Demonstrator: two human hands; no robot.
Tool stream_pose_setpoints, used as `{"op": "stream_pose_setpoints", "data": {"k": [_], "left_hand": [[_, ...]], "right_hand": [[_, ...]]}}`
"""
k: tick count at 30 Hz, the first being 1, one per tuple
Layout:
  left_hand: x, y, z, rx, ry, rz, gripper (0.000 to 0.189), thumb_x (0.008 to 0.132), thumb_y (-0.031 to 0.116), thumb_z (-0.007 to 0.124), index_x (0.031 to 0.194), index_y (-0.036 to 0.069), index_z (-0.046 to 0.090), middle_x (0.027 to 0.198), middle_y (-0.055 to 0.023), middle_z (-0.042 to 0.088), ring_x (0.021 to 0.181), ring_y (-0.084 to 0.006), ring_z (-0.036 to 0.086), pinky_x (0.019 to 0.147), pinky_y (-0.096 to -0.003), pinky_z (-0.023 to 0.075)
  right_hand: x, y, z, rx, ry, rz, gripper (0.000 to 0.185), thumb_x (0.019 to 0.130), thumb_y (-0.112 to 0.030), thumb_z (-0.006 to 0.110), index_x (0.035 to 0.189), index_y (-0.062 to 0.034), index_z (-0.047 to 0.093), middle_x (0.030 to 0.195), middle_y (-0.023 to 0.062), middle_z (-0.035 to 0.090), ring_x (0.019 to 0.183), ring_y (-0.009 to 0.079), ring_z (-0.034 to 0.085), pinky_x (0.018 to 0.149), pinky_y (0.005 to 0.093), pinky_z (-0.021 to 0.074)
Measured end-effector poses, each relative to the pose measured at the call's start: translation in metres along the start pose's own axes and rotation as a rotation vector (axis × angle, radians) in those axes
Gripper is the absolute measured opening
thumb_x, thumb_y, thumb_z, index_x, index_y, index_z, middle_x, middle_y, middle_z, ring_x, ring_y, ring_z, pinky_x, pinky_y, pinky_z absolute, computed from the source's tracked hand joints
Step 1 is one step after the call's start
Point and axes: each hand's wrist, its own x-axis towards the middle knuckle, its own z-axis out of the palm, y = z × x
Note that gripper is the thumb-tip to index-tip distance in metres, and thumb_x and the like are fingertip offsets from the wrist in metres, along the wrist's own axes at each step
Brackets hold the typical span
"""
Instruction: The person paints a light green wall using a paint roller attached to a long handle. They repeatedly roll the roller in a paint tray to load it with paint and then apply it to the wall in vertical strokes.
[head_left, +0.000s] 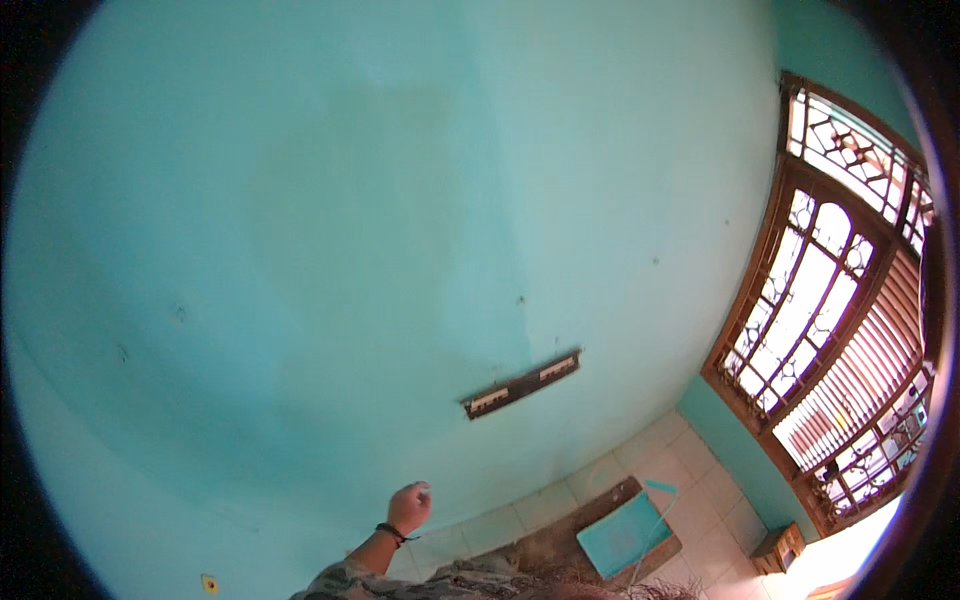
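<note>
My left hand (409, 507) is raised in front of the turquoise wall (375, 225), with its fingers curled in and a dark cord bracelet (391, 532) at the wrist. Nothing plain shows in it. My right hand is out of view. On the floor to the right lies a shallow turquoise tray (622, 534) on a brown sheet (555, 536). A small turquoise paint roller (661, 487) appears beyond the tray's far corner. Its thin pale handle runs down across the tray and out of sight by my camouflage-patterned clothing (457, 583).
A dark rail (523, 383) with two pale inserts is fixed to the wall. Below left is a yellow wall socket (209, 584). Brown-framed windows with grilles (810, 300) fill the right side. A small wooden box (778, 549) stands on the tiled floor (701, 517).
</note>
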Motion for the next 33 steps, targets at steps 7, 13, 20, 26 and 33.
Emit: {"op": "stream_pose_setpoints", "data": {"k": [7, 13, 20, 26, 33], "left_hand": [[0.138, 0.061, -0.259, 0.449, 1.027, 0.422, 0.021, 0.080, 0.002, 0.057, 0.101, 0.001, 0.055, 0.099, -0.0158, 0.057, 0.095, -0.0353, 0.053, 0.084, -0.0464, 0.0432], [0.143, 0.091, -0.380, 0.491, 1.348, 0.537, 0.025, 0.085, 0.004, 0.056, 0.110, -0.001, 0.053, 0.112, -0.0174, 0.054, 0.105, -0.0351, 0.050, 0.091, -0.0453, 0.0412], [0.107, 0.092, -0.409, 0.525, 1.114, 0.416, 0.026, 0.085, 0.008, 0.058, 0.109, 0.000, 0.054, 0.113, -0.0170, 0.054, 0.107, -0.0357, 0.049, 0.091, -0.0453, 0.0404], [0.099, 0.079, -0.403, 0.581, 1.074, 0.334, 0.026, 0.084, 0.007, 0.058, 0.109, 0.002, 0.054, 0.116, -0.0169, 0.053, 0.113, -0.0360, 0.047, 0.095, -0.0451, 0.0393], [0.100, 0.078, -0.403, 0.590, 1.069, 0.264, 0.033, 0.084, 0.007, 0.057, 0.116, 0.003, 0.051, 0.122, -0.0162, 0.051, 0.117, -0.0344, 0.045, 0.098, -0.0447, 0.0365]], "right_hand": [[-0.040, -0.162, -0.038, 0.038, 0.115, -0.298, 0.056, 0.094, -0.044, 0.042, 0.139, -0.0105, 0.039, 0.126, 0.0194, 0.050, 0.109, 0.0314, 0.052, 0.090, 0.0395, 0.0404], [0.006, -0.282, -0.033, 0.483, 0.371, -0.665, 0.037, 0.086, -0.033, 0.062, 0.071, -0.0006, 0.053, 0.054, 0.0060, 0.052, 0.048, 0.0154, 0.054, 0.044, 0.0353, 0.0427], [-0.086, -0.455, -0.140, 0.794, 0.049, -1.008, 0.021, 0.089, -0.018, 0.057, 0.095, -0.0021, 0.045, 0.061, 0.0020, 0.049, 0.045, 0.0114, 0.050, 0.041, 0.0282, 0.0432], [-0.125, -0.564, -0.184, 0.903, -0.183, -1.147, 0.023, 0.093, -0.025, 0.054, 0.095, -0.0034, 0.045, 0.063, 0.0024, 0.049, 0.048, 0.0102, 0.050, 0.043, 0.0263, 0.0430], [-0.136, -0.645, -0.223, 0.895, -0.266, -1.190, 0.041, 0.095, -0.044, 0.043, 0.096, -0.0039, 0.047, 0.060, 0.0019, 0.047, 0.047, 0.0101, 0.048, 0.044, 0.0273, 0.0430]]}}
